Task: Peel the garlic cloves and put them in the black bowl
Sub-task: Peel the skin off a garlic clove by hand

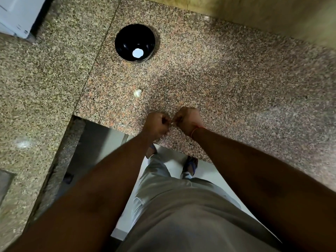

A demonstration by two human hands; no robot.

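Note:
My left hand (157, 125) and my right hand (188, 120) meet above the front edge of the granite counter, fingers curled. Between their fingertips they pinch a small pale garlic clove (171, 122), mostly hidden by the fingers. A second garlic clove (137, 93), whitish, lies alone on the counter ahead and to the left of my hands. The black bowl (127, 36) stands farther back on the counter. A white spot (137, 53) shows at its bottom; I cannot tell whether it is a clove or a reflection.
The speckled granite counter (218, 79) runs in an L, with a second slab (45, 79) to the left. A white appliance (16, 15) fills the far left corner. A wall (272, 13) backs the counter. Below the front edge are my legs and feet on a pale floor.

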